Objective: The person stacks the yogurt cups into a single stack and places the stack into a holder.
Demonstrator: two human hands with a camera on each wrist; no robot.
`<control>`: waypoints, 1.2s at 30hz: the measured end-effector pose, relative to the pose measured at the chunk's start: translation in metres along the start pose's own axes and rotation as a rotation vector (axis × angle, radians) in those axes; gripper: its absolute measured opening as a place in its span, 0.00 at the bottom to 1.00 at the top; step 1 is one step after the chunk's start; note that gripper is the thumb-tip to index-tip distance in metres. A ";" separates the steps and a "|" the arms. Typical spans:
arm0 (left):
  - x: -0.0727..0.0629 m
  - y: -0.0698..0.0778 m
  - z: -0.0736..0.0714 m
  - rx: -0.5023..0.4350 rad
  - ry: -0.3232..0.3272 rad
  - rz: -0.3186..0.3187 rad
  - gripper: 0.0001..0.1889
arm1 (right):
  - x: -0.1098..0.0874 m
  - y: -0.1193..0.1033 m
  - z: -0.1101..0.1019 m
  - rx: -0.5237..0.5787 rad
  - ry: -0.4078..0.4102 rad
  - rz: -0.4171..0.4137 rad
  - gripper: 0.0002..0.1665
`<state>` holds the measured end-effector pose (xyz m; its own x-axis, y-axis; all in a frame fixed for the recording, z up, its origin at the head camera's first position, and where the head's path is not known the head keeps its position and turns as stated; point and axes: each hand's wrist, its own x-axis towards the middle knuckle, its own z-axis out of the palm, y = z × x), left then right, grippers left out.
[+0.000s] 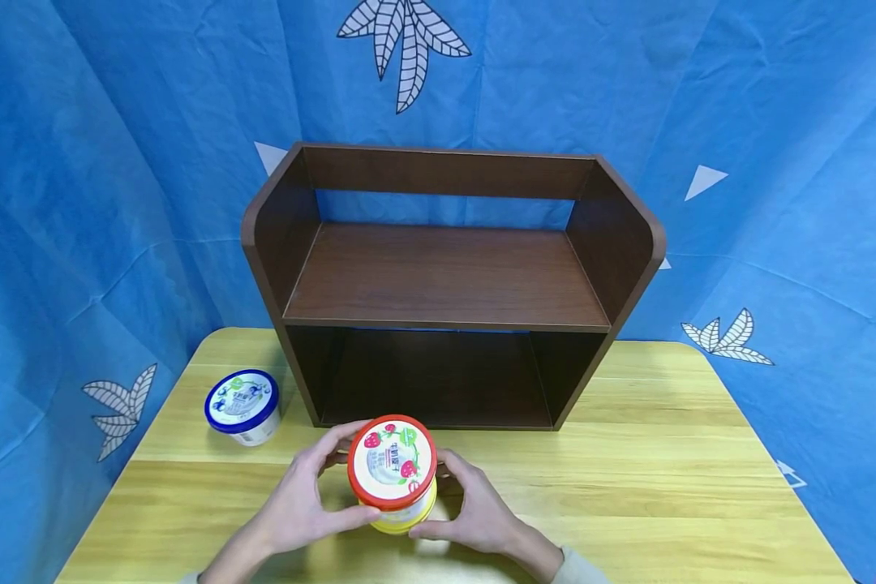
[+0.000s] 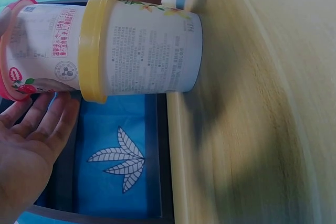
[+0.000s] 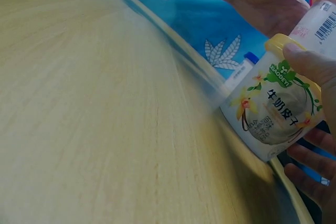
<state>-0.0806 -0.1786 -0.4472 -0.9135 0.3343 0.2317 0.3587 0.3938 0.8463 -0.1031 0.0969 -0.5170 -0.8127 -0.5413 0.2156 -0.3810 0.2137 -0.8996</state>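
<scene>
Two round white tubs stand stacked in front of the shelf, the red-lidded tub [image 1: 392, 461] on top of the yellow-lidded tub [image 3: 274, 100]. Strawberries are printed on the upper one, yellow flowers on the lower. My left hand [image 1: 302, 503] holds the red-lidded tub from the left, with the thumb at the near side of its rim and the fingers behind. From the right, my right hand [image 1: 485, 507] grips the yellow-lidded tub by its lid, the thumb on the near edge. In the head view the upper tub hides most of the lower one.
A dark brown two-tier shelf [image 1: 445, 272] stands at the back of the wooden table [image 1: 650, 478]. Left of it is a blue-lidded white tub [image 1: 242, 405]. A blue curtain [image 1: 781, 203] with leaf prints hangs behind.
</scene>
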 end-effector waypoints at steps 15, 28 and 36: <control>-0.003 -0.002 -0.004 0.009 0.013 0.043 0.49 | 0.000 -0.001 0.000 0.001 -0.003 0.001 0.48; -0.017 -0.009 -0.031 -0.007 0.104 0.146 0.48 | 0.000 -0.003 0.000 -0.006 0.002 0.022 0.48; -0.029 -0.018 -0.049 0.012 0.181 0.136 0.48 | 0.001 -0.006 0.000 0.000 0.000 0.057 0.48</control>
<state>-0.0704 -0.2371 -0.4457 -0.8759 0.2263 0.4263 0.4820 0.3664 0.7959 -0.1011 0.0950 -0.5112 -0.8330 -0.5285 0.1637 -0.3338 0.2440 -0.9105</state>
